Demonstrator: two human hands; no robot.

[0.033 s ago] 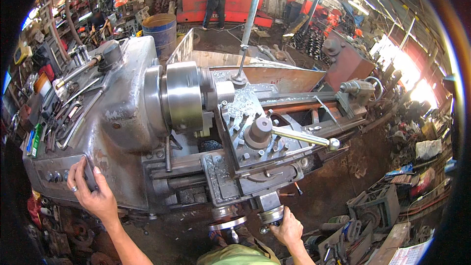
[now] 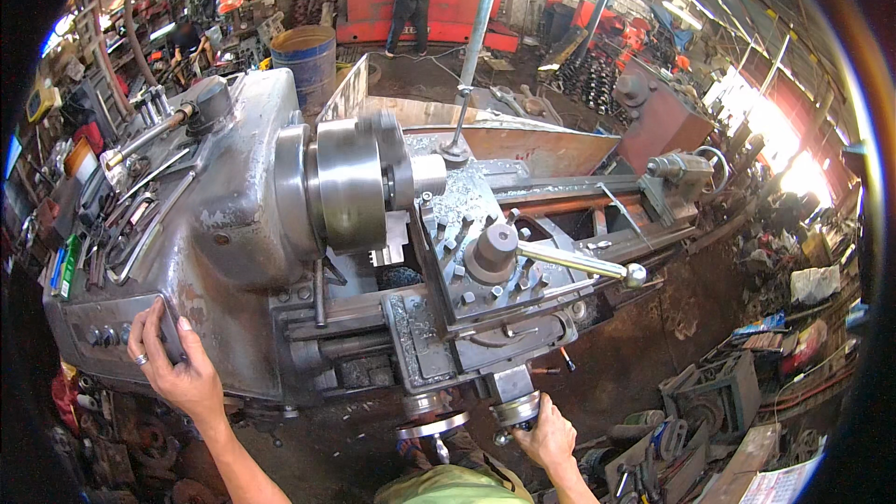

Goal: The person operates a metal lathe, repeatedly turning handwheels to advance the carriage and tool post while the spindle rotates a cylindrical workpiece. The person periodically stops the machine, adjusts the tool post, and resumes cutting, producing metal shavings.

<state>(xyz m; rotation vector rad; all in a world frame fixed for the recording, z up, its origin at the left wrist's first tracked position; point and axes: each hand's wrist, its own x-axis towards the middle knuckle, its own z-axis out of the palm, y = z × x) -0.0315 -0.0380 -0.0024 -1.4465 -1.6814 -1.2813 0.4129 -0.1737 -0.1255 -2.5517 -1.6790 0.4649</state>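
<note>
While the left hand (image 2: 179,369) gripped a lever (image 2: 172,332), the right hand (image 2: 551,433) clasped what seemed a crank (image 2: 505,436). Beyond them stood a smooth, cylindrical chuck (image 2: 350,182).

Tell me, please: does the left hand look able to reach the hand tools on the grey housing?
Probably yes: the left hand touches the front of the grey housing, the hand tools lie on top nearby, and nothing visible blocks the way between.

At ten o'clock, the round silver steel chuck (image 2: 347,182) has a blurred front. The upper edge cuts off the blue-grey metal pole (image 2: 480,28) at twelve; the lower, the green cloth garment (image 2: 453,487) at six.
</note>
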